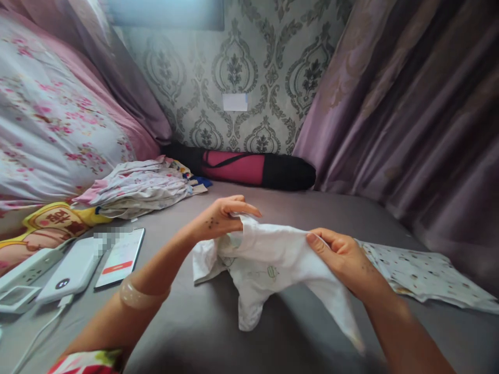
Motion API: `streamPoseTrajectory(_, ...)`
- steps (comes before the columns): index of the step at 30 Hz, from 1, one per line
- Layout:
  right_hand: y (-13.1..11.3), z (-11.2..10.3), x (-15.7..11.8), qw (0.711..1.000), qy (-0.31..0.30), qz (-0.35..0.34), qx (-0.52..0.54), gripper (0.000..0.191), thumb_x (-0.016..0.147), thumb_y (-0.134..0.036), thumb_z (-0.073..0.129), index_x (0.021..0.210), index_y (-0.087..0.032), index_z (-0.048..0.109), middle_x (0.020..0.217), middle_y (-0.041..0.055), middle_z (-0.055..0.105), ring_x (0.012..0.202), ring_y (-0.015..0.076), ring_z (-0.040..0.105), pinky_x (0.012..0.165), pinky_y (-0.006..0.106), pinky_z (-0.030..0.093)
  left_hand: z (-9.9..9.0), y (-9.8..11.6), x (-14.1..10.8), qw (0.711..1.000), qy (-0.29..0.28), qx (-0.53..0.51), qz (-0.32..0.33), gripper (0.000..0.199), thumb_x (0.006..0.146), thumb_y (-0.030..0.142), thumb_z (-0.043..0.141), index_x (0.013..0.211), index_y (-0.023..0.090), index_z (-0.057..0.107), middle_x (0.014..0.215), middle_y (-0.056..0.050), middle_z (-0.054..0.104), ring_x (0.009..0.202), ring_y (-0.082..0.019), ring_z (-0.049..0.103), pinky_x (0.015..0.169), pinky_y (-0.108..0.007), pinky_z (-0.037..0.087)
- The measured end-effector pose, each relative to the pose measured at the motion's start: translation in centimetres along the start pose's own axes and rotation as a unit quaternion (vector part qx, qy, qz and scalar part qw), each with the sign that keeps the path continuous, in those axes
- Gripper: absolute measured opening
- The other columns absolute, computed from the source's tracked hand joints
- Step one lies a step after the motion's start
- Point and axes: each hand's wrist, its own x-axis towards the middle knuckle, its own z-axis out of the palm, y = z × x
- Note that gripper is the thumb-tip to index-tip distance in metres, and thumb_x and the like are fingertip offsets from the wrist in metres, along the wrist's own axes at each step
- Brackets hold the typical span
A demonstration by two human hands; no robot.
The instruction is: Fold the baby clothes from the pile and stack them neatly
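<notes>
A small white garment [268, 259] with a faint green print hangs between my hands, just above the grey sheet. My left hand [228, 214] is at its upper left edge, with the index finger stretched out over the cloth and the other fingers partly hidden by the fabric. Between thumb and fingers, my right hand [331, 249] pinches the garment's upper right part. One white end droops below my right hand, and another part hangs down near the middle.
A folded spotted cloth [424, 272] lies at the right. At the left are a pile of clothes [144, 184], a phone [120, 259], a white power bank [72, 270] with a cable and a power strip [31, 270]. A black and pink roll [234, 167] lies by the wall.
</notes>
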Motion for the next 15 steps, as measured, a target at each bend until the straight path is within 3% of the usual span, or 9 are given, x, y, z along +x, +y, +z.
streamPoseTrajectory(3, 2.4, -0.8, -0.7, 0.998, -0.044, 0.032, -0.036, 0.044, 0.085, -0.061, 0.056, 0.087, -0.019, 0.068, 0.07, -0.0002, 0.064, 0.059, 0.0126, 0.055, 0.051, 0.021, 0.042, 3.1, -1.6, -0.6, 0.995, -0.036, -0.096, -0.022, 0.028, 0.083, 0.032, 0.056, 0.1, 0.018, 0.074, 0.081, -0.005, 0.061, 0.073, -0.015, 0.053, 0.069, -0.027, 0.044)
streamPoseTrajectory(6, 4.5, -1.8, -1.1, 0.989, -0.104, 0.066, -0.085, 0.042, 0.087, -0.058, 0.054, 0.09, -0.018, 0.068, 0.075, 0.0005, 0.064, 0.065, 0.0131, 0.057, 0.055, 0.021, 0.042, 6.0, -2.8, -1.1, 0.977, -0.042, -0.192, -0.086, 0.031, 0.085, 0.04, 0.056, 0.097, 0.015, 0.07, 0.092, -0.006, 0.065, 0.084, -0.018, 0.057, 0.075, -0.028, 0.045)
streamPoseTrajectory(9, 6.0, -2.6, -0.9, 0.975, -0.161, 0.089, -0.123, 0.041, 0.087, -0.054, 0.055, 0.088, -0.015, 0.069, 0.076, 0.0019, 0.066, 0.068, 0.0151, 0.059, 0.057, 0.023, 0.044, 8.2, -3.2, -1.4, 0.952, -0.063, -0.261, -0.148, 0.034, 0.085, 0.046, 0.056, 0.087, 0.014, 0.067, 0.082, -0.003, 0.062, 0.077, -0.015, 0.055, 0.068, -0.024, 0.043)
streamPoseTrajectory(12, 6.5, -2.3, 0.1, 0.974, -0.19, 0.046, -0.117, 0.038, 0.086, -0.05, 0.059, 0.099, -0.016, 0.07, 0.093, 0.0051, 0.07, 0.086, 0.0206, 0.064, 0.074, 0.029, 0.05, 9.5, -2.9, -1.3, 0.928, -0.092, -0.304, -0.195, 0.04, 0.084, 0.052, 0.057, 0.073, 0.014, 0.06, 0.065, 0.002, 0.052, 0.063, -0.01, 0.047, 0.057, -0.021, 0.036)
streamPoseTrajectory(15, 6.3, -0.6, 1.5, 0.984, -0.167, -0.015, -0.061, 0.039, 0.086, -0.048, 0.06, 0.113, -0.02, 0.066, 0.112, 0.0071, 0.068, 0.103, 0.0226, 0.062, 0.089, 0.035, 0.049, 9.9, -2.6, -1.1, 0.91, -0.112, -0.336, -0.214, 0.043, 0.08, 0.056, 0.06, 0.07, 0.014, 0.058, 0.062, 0.003, 0.05, 0.059, -0.009, 0.044, 0.056, -0.021, 0.034)
